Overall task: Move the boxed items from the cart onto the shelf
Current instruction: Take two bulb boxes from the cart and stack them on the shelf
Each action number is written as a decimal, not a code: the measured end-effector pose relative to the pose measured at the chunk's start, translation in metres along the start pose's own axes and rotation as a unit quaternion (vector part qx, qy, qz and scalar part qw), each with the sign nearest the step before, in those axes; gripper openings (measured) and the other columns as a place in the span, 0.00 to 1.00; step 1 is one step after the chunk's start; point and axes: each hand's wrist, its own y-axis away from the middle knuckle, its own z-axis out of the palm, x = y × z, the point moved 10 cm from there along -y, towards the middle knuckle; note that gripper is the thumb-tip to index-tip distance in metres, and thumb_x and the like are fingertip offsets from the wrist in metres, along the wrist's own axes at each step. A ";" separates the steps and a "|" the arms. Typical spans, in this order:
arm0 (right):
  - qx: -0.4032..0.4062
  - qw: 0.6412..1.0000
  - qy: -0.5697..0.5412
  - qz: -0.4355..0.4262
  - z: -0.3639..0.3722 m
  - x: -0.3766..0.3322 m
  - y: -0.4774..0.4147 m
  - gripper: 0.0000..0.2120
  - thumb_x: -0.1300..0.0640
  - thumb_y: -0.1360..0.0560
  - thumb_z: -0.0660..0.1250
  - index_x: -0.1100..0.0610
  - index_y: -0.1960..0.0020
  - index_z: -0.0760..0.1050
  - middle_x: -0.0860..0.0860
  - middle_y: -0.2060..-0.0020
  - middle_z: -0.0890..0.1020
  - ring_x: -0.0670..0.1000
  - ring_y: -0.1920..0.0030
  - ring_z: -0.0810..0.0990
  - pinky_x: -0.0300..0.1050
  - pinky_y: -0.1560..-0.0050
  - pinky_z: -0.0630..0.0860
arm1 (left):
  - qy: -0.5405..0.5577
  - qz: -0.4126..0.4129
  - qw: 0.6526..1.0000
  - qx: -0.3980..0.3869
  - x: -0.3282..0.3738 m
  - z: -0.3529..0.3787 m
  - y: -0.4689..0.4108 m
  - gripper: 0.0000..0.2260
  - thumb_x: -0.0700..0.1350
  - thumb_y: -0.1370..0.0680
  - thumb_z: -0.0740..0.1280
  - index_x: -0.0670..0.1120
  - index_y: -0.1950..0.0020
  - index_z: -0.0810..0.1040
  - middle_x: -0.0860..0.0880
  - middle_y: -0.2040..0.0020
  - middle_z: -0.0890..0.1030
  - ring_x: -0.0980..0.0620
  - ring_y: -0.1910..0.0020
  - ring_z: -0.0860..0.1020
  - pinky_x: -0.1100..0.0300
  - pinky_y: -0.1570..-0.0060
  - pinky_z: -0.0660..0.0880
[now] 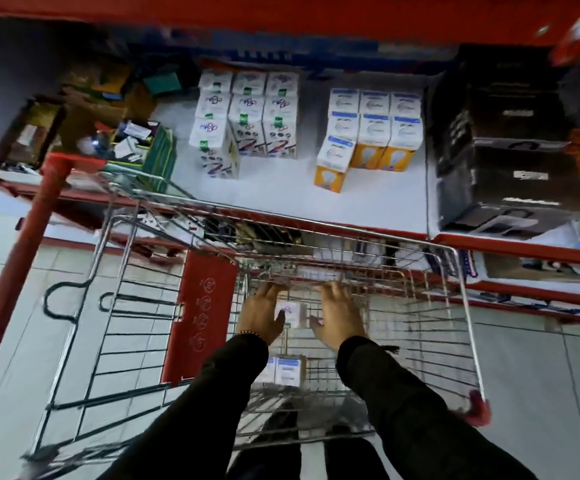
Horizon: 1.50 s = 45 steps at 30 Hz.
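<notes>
Left hand (260, 315) and right hand (339, 315) reach down inside the silver wire shopping cart (468, 306), palms facing each other on either side of a small white carton with purple print (291, 314), fingers extended and loosely spread, not closed on it yet. Both arms in dark sleeves run straight down from the camera, wrists low, a beaded band on the left wrist. Whether the palms are actually touching the carton, I cannot tell; the picture is smeared. A second white and blue box (286, 370) lies nearer the body on the cart floor. The risk I see: a two-palm squeeze on a light carton can pop it loose or crush the card, and lifting it past the wire rim could snag a corner. The white shelf board (281, 188) just beyond the cart holds a stack of white cartons with green marks (247, 116) and a stack of white and orange bulb boxes (371, 133); one orange box at the front sits out of line, so a careless set-down could topple those rows.
</notes>
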 end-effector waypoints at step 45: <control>0.197 0.970 0.039 -0.134 -0.209 -0.124 0.030 0.36 0.45 0.36 0.74 0.51 0.30 0.71 0.49 0.37 0.71 0.53 0.36 0.72 0.52 0.44 0.79 | -0.077 0.163 0.959 0.220 0.045 -0.248 0.048 0.32 0.48 0.34 0.71 0.48 0.29 0.72 0.47 0.38 0.74 0.46 0.41 0.76 0.53 0.44 0.79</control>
